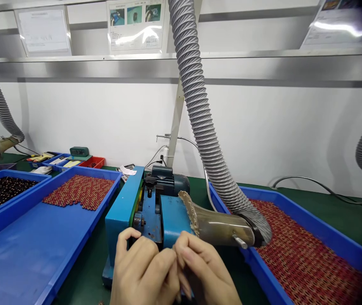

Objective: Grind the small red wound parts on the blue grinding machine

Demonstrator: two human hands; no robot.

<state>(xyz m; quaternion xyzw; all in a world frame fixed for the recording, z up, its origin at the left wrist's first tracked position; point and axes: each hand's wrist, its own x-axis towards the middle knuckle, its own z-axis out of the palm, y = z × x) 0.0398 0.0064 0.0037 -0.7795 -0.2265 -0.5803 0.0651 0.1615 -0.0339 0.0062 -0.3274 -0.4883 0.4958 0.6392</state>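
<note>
beyond left hand (147,269) and right hand (204,267), blue machine (123,207) runs lengthwise toward wall (120,118).

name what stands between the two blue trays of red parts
In the head view: the blue motorised machine, translucent nozzle and, in front, left hand and right hand.

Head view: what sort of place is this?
Probably a factory workbench: a blue machine with a motor and a grey hose stands between trays of many small, like parts, and picture sheets hang above.
</note>
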